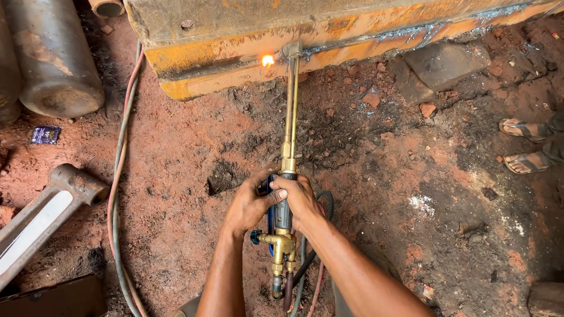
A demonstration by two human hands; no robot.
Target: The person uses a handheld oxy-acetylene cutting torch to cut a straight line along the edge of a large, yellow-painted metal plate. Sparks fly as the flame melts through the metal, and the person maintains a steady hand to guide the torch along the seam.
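Steel beam (247, 64), rusty and orange, lies across the top of the red dirt floor (176, 176). Cutting torch (288, 135) points straight away from the person, its long axis running to a glowing tip at the beam's edge. Left hand (248, 205) and right hand (302, 199) both have fingers wrapped closed around its handle, equally near.

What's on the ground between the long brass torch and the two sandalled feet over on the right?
In the head view, only reddish dirt with scattered stones and rubble lies between the torch and the feet.
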